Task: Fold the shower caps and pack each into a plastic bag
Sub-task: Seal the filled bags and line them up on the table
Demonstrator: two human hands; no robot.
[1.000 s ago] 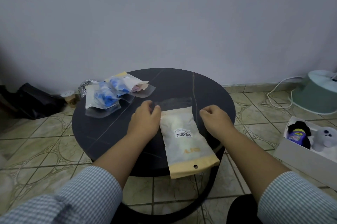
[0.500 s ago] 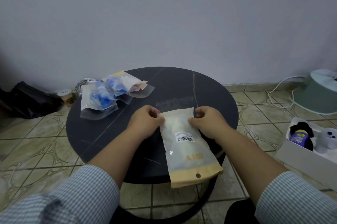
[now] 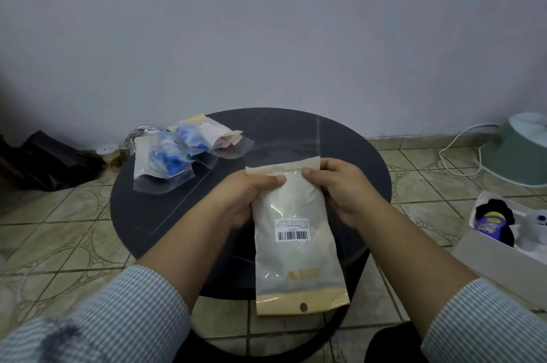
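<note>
A frosted plastic bag [image 3: 296, 256] with tan ends, a barcode label and a pale folded shower cap inside is lifted above the round black table [image 3: 165, 214]. My left hand [image 3: 245, 200] grips its upper left edge, thumb on the front. My right hand [image 3: 340, 188] grips the upper right edge, thumb pressed on the front near the tan band. A clear flap [image 3: 284, 151] sticks up past the bag's top. Several packed bags [image 3: 177, 155] with blue and pink caps lie piled at the table's back left.
An open white box [image 3: 500, 259] with a purple jar and dark items sits on the tiled floor at the right. A pale green tub [image 3: 521, 152] with a white cord is behind it. A black bag [image 3: 44, 161] and a small spool [image 3: 111, 155] lie by the wall at left.
Both hands closed in on the bag's top end and lifted it off the table toward me. The bag now hangs nearer the camera, its lower end past the table edge.
</note>
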